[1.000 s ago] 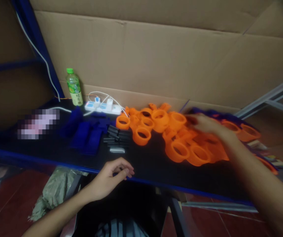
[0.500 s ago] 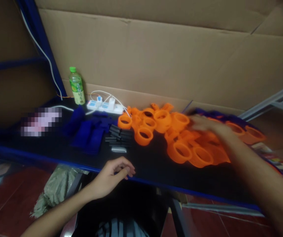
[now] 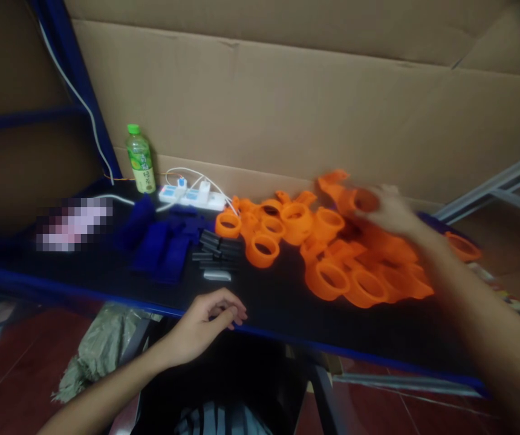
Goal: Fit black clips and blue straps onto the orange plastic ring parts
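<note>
A heap of orange plastic rings lies on the black table, right of centre. My right hand is raised above the back of the heap, closed on one orange ring piece held clear of the others. My left hand rests at the table's front edge with its fingers curled loosely, holding nothing I can see. Just beyond it lie a small silver piece and a stack of black strips.
Blue fabric pieces lie left of the black strips. A green-capped bottle and a white power strip with cables stand at the back. Cardboard walls off the rear. A blurred-out object lies at the far left.
My right hand, which was low in the orange heap, has lifted up and back with one orange ring piece in it. The left hand has stayed at the table edge.
</note>
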`<state>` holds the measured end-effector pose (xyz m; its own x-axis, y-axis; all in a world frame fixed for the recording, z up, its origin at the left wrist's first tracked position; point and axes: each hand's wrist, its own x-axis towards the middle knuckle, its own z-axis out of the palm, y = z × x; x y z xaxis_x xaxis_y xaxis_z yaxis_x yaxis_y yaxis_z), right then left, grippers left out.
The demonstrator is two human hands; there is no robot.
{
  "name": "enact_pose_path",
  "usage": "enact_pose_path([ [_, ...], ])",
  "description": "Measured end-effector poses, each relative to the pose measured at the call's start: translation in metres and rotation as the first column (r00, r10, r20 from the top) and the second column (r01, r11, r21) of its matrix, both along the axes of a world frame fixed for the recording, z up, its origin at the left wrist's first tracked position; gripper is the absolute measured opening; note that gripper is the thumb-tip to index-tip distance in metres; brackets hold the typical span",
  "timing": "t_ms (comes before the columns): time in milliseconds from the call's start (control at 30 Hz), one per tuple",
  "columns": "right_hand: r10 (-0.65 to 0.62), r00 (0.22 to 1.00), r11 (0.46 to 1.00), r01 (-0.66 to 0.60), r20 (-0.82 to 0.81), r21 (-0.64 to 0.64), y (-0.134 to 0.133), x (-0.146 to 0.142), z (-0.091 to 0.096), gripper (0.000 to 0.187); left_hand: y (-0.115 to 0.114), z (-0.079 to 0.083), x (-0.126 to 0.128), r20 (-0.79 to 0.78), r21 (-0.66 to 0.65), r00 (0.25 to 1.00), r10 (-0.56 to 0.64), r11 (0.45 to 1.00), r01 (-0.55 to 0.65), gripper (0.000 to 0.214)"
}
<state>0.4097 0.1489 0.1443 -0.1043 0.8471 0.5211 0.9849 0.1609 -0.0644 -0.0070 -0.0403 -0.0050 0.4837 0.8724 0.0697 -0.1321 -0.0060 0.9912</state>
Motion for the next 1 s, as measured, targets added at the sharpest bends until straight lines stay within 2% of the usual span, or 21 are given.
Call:
enact_pose_path([
  [67, 0.051, 0.998, 0.998, -0.049, -0.039, 0.034, -0.009, -0.007, 0.006, 0.056, 0.000, -0.002, 0.000, 0.000, 0.005, 1.000, -0.001, 1.000, 0.001, 0.022],
  [133, 0.114, 0.977, 0.992, -0.100, -0.179, 0.082, -0.026, -0.025, 0.009, 0.068, 0.001, -0.003, -0.001, 0.032, 0.018, 0.999, 0.015, 1.000, -0.016, 0.024],
  [167, 0.153, 0.949, 0.987, -0.136, -0.275, 0.080, -0.038, -0.038, 0.009, 0.071, 0.001, -0.004, -0.001, 0.067, 0.029, 0.997, 0.030, 0.999, -0.032, 0.027],
  [233, 0.231, 0.851, 0.962, -0.274, -0.472, -0.023, -0.069, -0.071, 0.003, 0.068, 0.004, -0.004, -0.002, 0.174, 0.064, 0.982, 0.069, 0.995, -0.081, 0.040],
  [267, 0.278, 0.794, 0.925, -0.373, -0.540, -0.072, -0.087, -0.090, -0.002, 0.065, 0.005, -0.005, -0.002, 0.238, 0.083, 0.968, 0.086, 0.991, -0.108, 0.049],
  [300, 0.336, 0.742, 0.858, -0.495, -0.581, -0.136, -0.105, -0.109, -0.008, 0.063, 0.006, -0.006, -0.002, 0.300, 0.098, 0.948, 0.102, 0.986, -0.137, 0.058],
  [367, 0.481, 0.629, 0.695, -0.698, -0.611, -0.173, -0.138, -0.146, -0.023, 0.061, 0.007, -0.007, 0.000, 0.409, 0.096, 0.901, 0.146, 0.975, -0.202, 0.069],
  [433, 0.565, 0.575, 0.535, -0.801, -0.593, -0.267, -0.162, -0.178, -0.038, 0.063, 0.005, -0.007, 0.001, 0.479, 0.022, 0.847, 0.230, 0.962, -0.274, 0.068],
  [467, 0.594, 0.547, 0.472, -0.831, -0.589, -0.296, -0.169, -0.192, -0.045, 0.065, 0.004, -0.006, 0.000, 0.493, -0.035, 0.822, 0.285, 0.950, -0.309, 0.063],
  [500, 0.613, 0.522, 0.432, -0.850, -0.593, -0.302, -0.173, -0.202, -0.053, 0.062, 0.002, -0.004, -0.001, 0.497, -0.094, 0.798, 0.342, 0.935, -0.343, 0.058],
  [533, 0.617, 0.512, 0.425, -0.856, -0.597, -0.296, -0.174, -0.211, -0.060, 0.050, 0.000, -0.002, -0.003, 0.485, -0.146, 0.780, 0.396, 0.916, -0.374, 0.054],
  [567, 0.614, 0.522, 0.455, -0.847, -0.593, -0.274, -0.172, -0.217, -0.068, 0.037, -0.001, 0.001, -0.006, 0.464, -0.187, 0.770, 0.437, 0.899, -0.397, 0.051],
  [600, 0.604, 0.556, 0.514, -0.819, -0.570, -0.254, -0.169, -0.221, -0.075, 0.027, -0.001, 0.004, -0.010, 0.443, -0.216, 0.766, 0.466, 0.885, -0.413, 0.050],
  [667, 0.581, 0.675, 0.653, -0.720, -0.455, -0.235, -0.158, -0.227, -0.090, 0.024, 0.000, 0.008, -0.017, 0.409, -0.232, 0.754, 0.514, 0.858, -0.459, 0.050],
  [733, 0.567, 0.774, 0.742, -0.628, -0.281, -0.233, -0.148, -0.231, -0.102, 0.025, 0.002, 0.010, -0.023, 0.391, -0.240, 0.754, 0.527, 0.850, -0.470, 0.050],
  [833, 0.559, 0.824, 0.790, -0.564, -0.096, -0.240, -0.139, -0.237, -0.116, 0.022, 0.007, 0.007, -0.024, 0.376, -0.242, 0.765, 0.523, 0.852, -0.464, 0.044],
  [1000, 0.525, 0.850, 0.826, -0.499, 0.035, -0.263, -0.140, -0.245, -0.124, 0.020, 0.009, 0.001, -0.019, 0.367, -0.234, 0.800, 0.475, 0.879, -0.415, 0.040],
])
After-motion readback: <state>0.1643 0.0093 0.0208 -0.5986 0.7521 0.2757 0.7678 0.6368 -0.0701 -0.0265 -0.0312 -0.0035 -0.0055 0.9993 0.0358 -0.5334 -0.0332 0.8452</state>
